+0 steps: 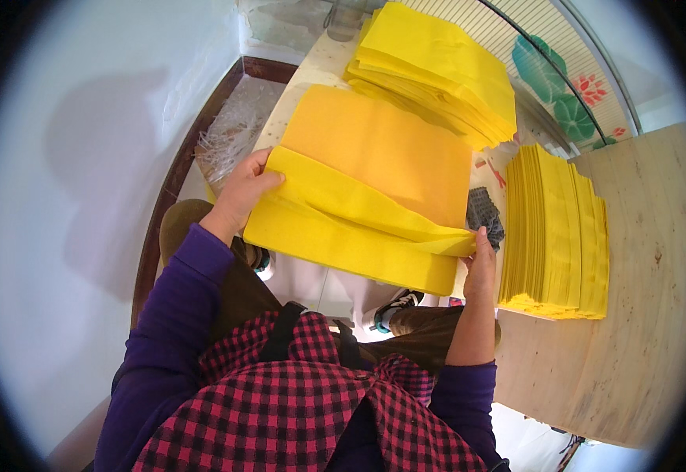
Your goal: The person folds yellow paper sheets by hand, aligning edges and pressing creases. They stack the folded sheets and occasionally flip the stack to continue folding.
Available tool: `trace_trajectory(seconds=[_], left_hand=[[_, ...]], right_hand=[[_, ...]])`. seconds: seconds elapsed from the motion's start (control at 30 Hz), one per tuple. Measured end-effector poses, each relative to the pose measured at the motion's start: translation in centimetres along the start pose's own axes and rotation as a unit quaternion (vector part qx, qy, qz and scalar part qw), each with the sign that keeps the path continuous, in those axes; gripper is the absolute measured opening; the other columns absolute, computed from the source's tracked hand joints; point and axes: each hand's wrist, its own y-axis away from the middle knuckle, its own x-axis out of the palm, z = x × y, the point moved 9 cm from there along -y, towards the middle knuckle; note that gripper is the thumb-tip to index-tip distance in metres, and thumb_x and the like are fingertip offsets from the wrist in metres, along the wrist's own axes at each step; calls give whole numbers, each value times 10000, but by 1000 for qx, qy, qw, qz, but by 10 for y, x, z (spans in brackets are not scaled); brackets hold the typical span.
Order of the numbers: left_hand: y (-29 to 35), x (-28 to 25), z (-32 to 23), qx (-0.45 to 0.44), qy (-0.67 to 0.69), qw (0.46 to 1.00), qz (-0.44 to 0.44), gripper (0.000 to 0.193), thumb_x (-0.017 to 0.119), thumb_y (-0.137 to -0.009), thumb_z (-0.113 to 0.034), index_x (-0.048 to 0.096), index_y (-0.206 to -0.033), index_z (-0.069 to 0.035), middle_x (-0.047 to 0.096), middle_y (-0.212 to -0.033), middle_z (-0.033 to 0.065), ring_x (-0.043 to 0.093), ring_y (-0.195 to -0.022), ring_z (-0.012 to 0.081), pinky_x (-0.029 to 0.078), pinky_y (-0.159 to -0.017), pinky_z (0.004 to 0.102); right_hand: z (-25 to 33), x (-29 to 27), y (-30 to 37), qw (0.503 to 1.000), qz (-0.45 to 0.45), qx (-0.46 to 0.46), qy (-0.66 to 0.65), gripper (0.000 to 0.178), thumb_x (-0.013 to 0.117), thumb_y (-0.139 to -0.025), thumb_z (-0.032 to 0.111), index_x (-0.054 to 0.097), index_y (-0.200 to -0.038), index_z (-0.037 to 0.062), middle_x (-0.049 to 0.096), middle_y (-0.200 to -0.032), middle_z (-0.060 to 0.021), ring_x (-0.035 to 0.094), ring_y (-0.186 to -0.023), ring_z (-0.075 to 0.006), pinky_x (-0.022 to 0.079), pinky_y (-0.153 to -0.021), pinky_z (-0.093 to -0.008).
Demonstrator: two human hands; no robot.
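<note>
A bright yellow, felt-like cloth sheet (343, 240) stretches between my hands, with a long crease and a raised fold along its length. Its near edge hangs past the table edge, above my lap. My left hand (242, 189) grips the sheet's left end, thumb on top and fingers underneath. At the right end, my right hand (480, 266) pinches a corner between thumb and fingers. Behind the fold lies a flat, more orange-toned expanse of cloth (382, 149); whether it belongs to the same piece I cannot tell.
A thick stack of yellow sheets (437, 67) lies at the back of the table. Another yellow stack (555, 236) sits to the right on a wooden board (649, 315). Between them are a dark textured block (484, 212) and a small red item (500, 178). A white wall (83, 236) rises at left.
</note>
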Motion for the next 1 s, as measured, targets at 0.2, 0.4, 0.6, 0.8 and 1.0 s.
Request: trace_trajectory(seconds=[0.2,0.4,0.6,0.8,1.0], left_hand=[[-1,-2,4,-21,13,1000,-16,275,513,-865,-29,594,-1121,32,654,-1001,55,625,-864,130,482,-798,258],[0,-3,4,-19,0,1000,-21,240,512,-874,-34,615,-1080,34,662,-958,50,628,-827,126,485,-758,256],[-3,-8,7,-19,-10,999,-33,237,522,-858,-19,621,-1067,34,661,-953,47,626,-829,125,481,-764,254],[-1,-5,5,-3,2,1000,-1,269,533,-829,-11,614,-1082,21,655,-973,45,621,-842,124,476,-781,249],[4,-12,5,-16,109,992,-67,242,590,-905,-144,617,-1084,18,655,-953,29,616,-832,114,476,-778,244]], right_hand=[[6,0,5,999,22,-15,27,480,536,-937,471,624,-1104,29,624,-1056,-64,545,-1003,-157,405,-897,-318],[37,6,14,988,10,-87,125,376,638,-894,348,646,-1066,13,640,-1005,-58,554,-971,-136,405,-894,-285],[60,31,17,963,89,-86,240,289,694,-833,186,652,-1049,-1,654,-960,-49,581,-891,-131,447,-825,-270],[69,47,9,911,186,-126,346,254,720,-776,89,646,-987,-31,644,-846,-37,578,-782,-117,463,-741,-264],[64,46,9,919,186,-96,336,188,701,-781,77,640,-912,-43,623,-795,-25,546,-751,-94,444,-713,-259]])
